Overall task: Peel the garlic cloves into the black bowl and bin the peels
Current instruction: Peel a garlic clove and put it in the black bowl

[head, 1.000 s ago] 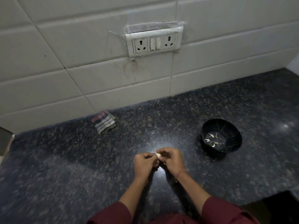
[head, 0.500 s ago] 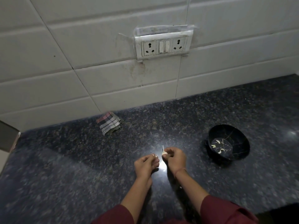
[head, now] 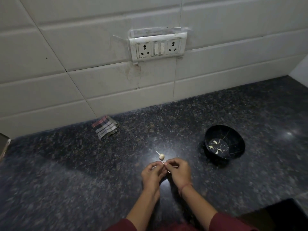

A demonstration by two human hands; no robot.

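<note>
Garlic [head: 161, 156] now set down, beyond right hand [head: 179, 172]

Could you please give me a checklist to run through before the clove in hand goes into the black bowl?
1. Grip: left hand and right hand both pinch the garlic clove at their fingertips: ok.
2. Clove fully peeled: mostly hidden by the fingers: cannot tell.
3. Black bowl upright on the counter, to the right of the hands: ok.
4. Room in the bowl: only a few peeled cloves on its bottom: ok.
5. Bin for the peels: none in view: cannot tell.
6. Next garlic: a garlic piece with a stem lies just beyond the hands: ok.
</note>
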